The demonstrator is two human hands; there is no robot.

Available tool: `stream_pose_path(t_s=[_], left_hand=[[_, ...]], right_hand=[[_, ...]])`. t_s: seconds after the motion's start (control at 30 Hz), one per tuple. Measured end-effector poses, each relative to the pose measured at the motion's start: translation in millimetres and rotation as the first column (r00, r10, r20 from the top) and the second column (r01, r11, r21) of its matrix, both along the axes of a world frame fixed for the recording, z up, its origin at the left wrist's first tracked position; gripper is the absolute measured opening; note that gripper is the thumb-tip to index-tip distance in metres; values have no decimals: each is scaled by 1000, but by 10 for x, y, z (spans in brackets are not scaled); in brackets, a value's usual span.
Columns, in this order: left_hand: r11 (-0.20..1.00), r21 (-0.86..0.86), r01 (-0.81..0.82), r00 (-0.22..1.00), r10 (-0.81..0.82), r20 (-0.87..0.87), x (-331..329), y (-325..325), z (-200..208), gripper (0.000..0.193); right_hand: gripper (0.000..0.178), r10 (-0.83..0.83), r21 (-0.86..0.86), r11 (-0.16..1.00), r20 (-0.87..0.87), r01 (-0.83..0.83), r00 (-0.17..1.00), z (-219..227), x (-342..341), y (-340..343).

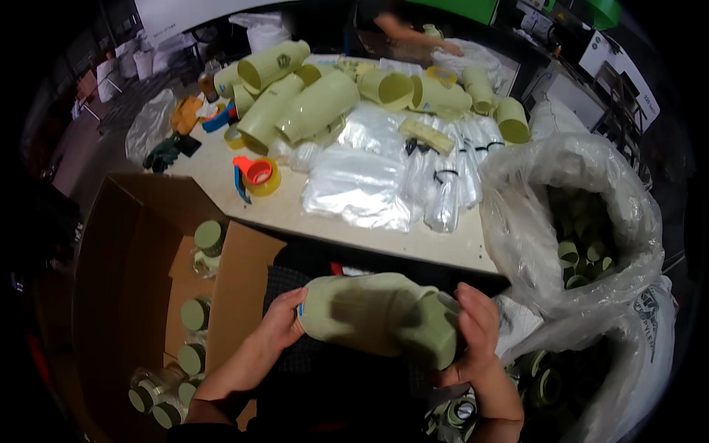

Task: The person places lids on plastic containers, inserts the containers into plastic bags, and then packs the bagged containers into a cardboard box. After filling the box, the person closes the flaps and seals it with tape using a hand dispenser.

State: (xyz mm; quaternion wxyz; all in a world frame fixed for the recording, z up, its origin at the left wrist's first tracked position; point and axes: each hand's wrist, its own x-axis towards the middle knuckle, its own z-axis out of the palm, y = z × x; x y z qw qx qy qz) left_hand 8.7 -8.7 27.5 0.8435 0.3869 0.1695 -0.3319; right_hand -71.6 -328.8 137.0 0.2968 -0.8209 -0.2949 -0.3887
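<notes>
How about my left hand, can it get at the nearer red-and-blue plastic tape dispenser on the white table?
Probably not right away: your left hand is holding the pale green cylindrical container. If freed, likely yes; nothing visible covers the tape dispenser.

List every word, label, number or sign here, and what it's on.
I don't copy printed wording; it stands here:
White sack: large dark lettering.
Green cylinder on the table: round dark emblem, unreadable.
Right white panel: small dark characters.
Left white panel: too small to read.
Held green piece: blue mark, too small to read.
</notes>
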Motion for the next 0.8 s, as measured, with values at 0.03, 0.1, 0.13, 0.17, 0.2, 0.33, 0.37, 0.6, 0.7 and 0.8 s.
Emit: stream_pose_path(t_s=[0.03, 0.1, 0.13, 0.17, 0.2, 0.33, 0.37, 0.6, 0.7, 0.8], left_hand=[[999, 12, -35, 999, 36, -32, -58, 5, -41, 36], [994, -110, -2, 998, -4, -58, -37, -37, -35, 36], [998, -65, -4, 999, 1, -48, -37, -24, -72, 35], [1000, -16, -27, 999, 26, -25, -55, 54, -117, 35], [999, -11, -41, 999, 41, -11, -69, 66, -37, 34], [982, 124, -143, 986, 131, 101, -43, -79, -83, 32], [944, 220, -247, 946, 185, 268, -72, -112, -70, 29], [775, 290, -561, 213, -204, 956, 280, -253, 750, 27], [952, 237, -193, 247, -187, 951, 817, -434, 780, 41], [873, 433, 226, 155, -471, 868, 723, -702, 579, 38]], right_hand=[[68, 35, -21, 999, 76, -34, 997, -9, -51, 61], [47, 51, -254, 964, -100, -75, 994, 144, -86, 54], [50, 27, -219, 974, -166, -63, 986, 136, -48, -11], [54, 27, -180, 981, -220, -68, 975, 65, 34, -53], [59, 47, 1, 999, -257, -48, 965, 35, 84, -103], [67, 148, 89, 988, -336, -125, 930, -181, 124, -15], [66, 90, 56, 996, -350, -75, 932, -265, 87, 22], [68, 326, 836, 290, -543, 465, 774, -1267, -335, 626], [74, 59, 551, 719, -656, 424, 752, -1110, -790, 402], [66, -567, 283, 383, -680, 880, 465, -1320, -1326, -460]])
